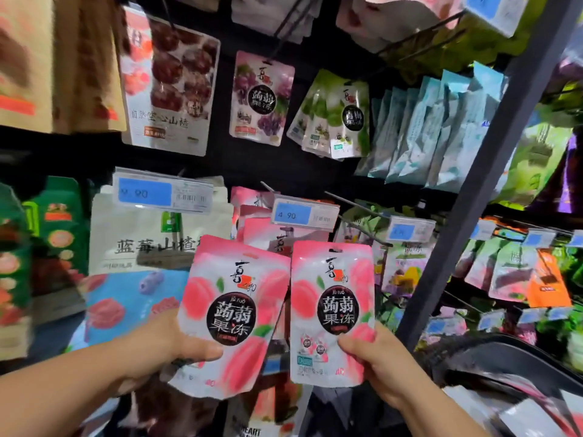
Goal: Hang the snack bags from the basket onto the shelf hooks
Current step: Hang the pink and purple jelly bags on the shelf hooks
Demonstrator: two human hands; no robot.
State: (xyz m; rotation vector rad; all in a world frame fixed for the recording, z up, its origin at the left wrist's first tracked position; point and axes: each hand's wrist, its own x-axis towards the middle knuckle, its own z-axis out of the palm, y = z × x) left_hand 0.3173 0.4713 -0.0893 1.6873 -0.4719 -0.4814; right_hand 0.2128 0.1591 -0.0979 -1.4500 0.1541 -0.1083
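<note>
At the shelf front, below the price tag marked 4.90 [304, 214], 2 peach bags are held up side by side, faces toward the camera. Left hand [164, 345] grips the left peach bag [233, 313] at its lower left edge, thumb pressed on the front, fingers hidden behind. Right hand [375, 364] pinches the right peach bag [331, 310] at its lower right corner, thumb on the front. Left peach bag: long axis tilted, top edge leaning toward the right, hang hole end up. Right peach bag: long axis close to vertical, slotted hang hole at the top edge, just under the 4.90 tag. The 2 bags lie near each other, with a narrow gap between their inner edges. Both are flat, glossy plastic pouches, rectangular with rounded corners, pink at the top and white lower down, printed with peaches and a black round label. Behind them more pink bags [268, 228] hang on the hook that carries the tag. Bare wire hook [356, 205] juts out to the right of that tag. On the upper row hang 1 purple grape bag [262, 97], a fan of green bags [337, 118] and a row of pale blue bags [441, 127]. Grey shelf post [492, 165] runs diagonally at the right. Dark basket [504, 357] sits at the lower right corner; its contents are blurred.
</note>
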